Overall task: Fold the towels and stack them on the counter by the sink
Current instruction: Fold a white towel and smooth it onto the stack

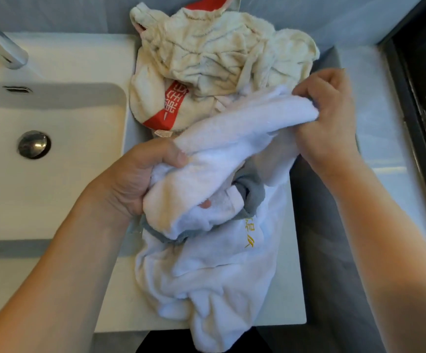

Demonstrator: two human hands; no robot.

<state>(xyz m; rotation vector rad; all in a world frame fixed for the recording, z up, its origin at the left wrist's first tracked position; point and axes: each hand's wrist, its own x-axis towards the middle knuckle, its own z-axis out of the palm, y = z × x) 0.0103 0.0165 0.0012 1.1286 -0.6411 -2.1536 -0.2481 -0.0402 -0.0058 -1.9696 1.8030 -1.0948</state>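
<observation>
Head camera caught both of your hands on one white towel (234,138) stretched between them above the counter (297,289), to the right of the sink (54,174). Your left hand (140,179) was curled tight around the towel's near, bunched end, thumb pressed across the top of the roll and a fingertip showing through the folds below. Your right hand (326,115) pinched the far end, fingers folded down over the cloth with the edge gathered inside them. The towel ran slantwise from your left hand up to your right.

Under it lay a second white towel (214,284) with a grey border and yellow stitching, crumpled, its lower end drooping over the front edge of the counter. Behind both sat a cream towel (214,54) with a red band, heaped unfolded against the wall. You had the faucet (3,44) at far left and the drain plug (34,144) in the basin.
</observation>
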